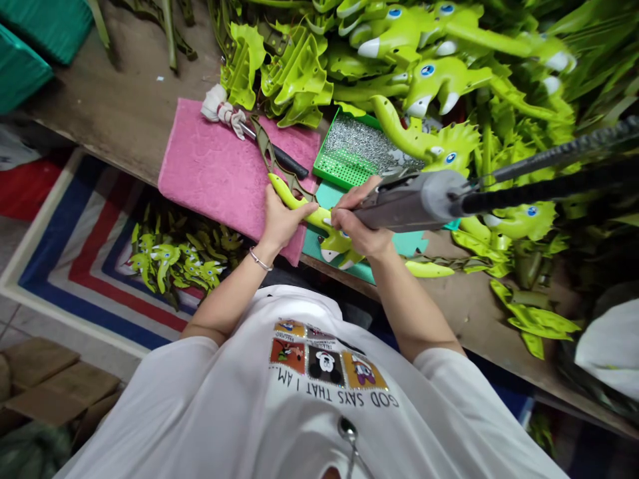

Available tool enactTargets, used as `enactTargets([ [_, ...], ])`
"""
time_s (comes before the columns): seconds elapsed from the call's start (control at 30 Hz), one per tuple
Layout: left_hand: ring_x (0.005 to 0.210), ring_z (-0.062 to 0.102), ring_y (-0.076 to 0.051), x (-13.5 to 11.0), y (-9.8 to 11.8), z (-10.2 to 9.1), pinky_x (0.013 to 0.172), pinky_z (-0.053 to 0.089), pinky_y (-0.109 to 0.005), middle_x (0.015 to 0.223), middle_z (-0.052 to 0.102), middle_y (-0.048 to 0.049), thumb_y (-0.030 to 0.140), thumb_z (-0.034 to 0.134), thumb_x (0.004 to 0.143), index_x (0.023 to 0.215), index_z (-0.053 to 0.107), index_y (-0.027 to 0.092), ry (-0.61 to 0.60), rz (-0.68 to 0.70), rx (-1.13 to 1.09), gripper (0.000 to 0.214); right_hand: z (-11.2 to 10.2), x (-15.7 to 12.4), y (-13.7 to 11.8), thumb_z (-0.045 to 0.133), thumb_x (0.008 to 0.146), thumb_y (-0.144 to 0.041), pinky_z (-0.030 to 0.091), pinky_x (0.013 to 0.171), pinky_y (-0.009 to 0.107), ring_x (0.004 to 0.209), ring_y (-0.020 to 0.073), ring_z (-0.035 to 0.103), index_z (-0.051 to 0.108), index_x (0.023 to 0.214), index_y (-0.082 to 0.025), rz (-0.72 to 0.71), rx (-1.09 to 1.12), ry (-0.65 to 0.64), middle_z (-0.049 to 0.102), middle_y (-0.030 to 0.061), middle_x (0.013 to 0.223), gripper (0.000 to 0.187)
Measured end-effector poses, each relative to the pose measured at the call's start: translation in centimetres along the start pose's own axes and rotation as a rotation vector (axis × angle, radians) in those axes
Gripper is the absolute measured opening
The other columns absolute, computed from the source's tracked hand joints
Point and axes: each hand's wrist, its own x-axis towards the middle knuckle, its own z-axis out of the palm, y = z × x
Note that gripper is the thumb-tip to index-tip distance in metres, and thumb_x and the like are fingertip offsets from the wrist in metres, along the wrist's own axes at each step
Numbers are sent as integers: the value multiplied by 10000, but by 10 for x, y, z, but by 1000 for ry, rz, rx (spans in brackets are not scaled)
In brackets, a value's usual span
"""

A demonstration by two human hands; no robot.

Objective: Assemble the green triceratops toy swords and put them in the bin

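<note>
I see L grip [284, 223] clamped on 1 lime-green plastic dino pc [307, 213] above a teal board [324, 196] at the counter [110, 113] edge, R grip [360, 223] clamped on 1 grey power tool [409, 203] right at the pc. Piled green pcs [429, 73] already show blue eyes, too many to count; approx 7 more pcs [174, 256] on rug. Held pc's state: can't tell. Also 1 pink towel [200, 166], 1 green tray [344, 169] of metal fasteners.
</note>
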Motion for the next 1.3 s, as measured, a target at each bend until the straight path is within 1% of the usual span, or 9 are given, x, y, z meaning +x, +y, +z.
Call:
enactTargets([
  [0.1,808,639,-127,1,-3,-1,724,567,-283,923,540,43,437,969,536,1024,379,244,2,11,7,789,-4,5,-20,773,779,-368,490,485,295,487,140,571,643,899,-263,-120,87,14,604,-63,590,206],
  [0.23,839,625,-133,4,-8,-3,753,559,-290,941,531,35,424,945,575,1055,380,246,-30,32,35,762,-19,0,-55,733,794,-332,428,422,286,403,129,502,671,913,-277,-260,137,307,582,-72,534,145],
  [0.47,807,633,-123,6,-11,-3,743,554,-282,947,531,40,422,955,551,1059,390,247,14,79,54,780,-39,-19,-60,713,750,-399,428,427,304,376,128,455,586,865,-269,-170,23,484,505,-83,501,216],
  [0.67,798,631,-117,6,-10,-2,749,561,-284,940,527,44,458,963,540,1039,382,249,16,81,44,794,-37,-19,-46,746,747,-513,427,448,305,382,122,463,544,843,-259,-58,45,449,461,-88,482,339],
  [0.87,789,635,-122,4,-12,-2,747,568,-297,940,521,39,493,961,549,1086,387,252,1,68,38,823,-43,-17,-31,832,683,-470,454,455,312,414,136,523,556,738,-250,-16,41,251,554,-62,514,357],
  [1.0,905,655,-163,8,-14,0,810,577,-319,992,542,16,508,953,567,1156,394,258,-16,89,46,850,-47,-14,-23,853,667,-457,429,428,306,406,132,518,564,705,-244,-10,73,121,547,-60,520,362],
  [1.17,1064,630,-203,-12,1,-11,883,561,-348,1247,529,-77,539,817,768,1323,359,276,10,195,228,766,-44,-16,-40,807,734,-427,433,443,316,420,148,539,653,821,-251,-60,0,223,603,-44,538,249],
  [1.23,1163,579,-246,-35,10,-17,927,533,-392,1359,472,-135,508,718,863,1366,356,252,57,338,427,671,-40,-19,-51,792,736,-430,434,440,320,415,152,522,656,864,-275,-144,-5,350,595,-58,538,243],
  [1.3,1227,533,-292,-61,15,-19,992,485,-454,1363,478,-168,467,678,879,1371,372,210,-11,516,636,634,-37,-24,-59,800,703,-474,459,458,334,416,157,505,634,877,-306,-147,38,417,554,-78,530,294],
])
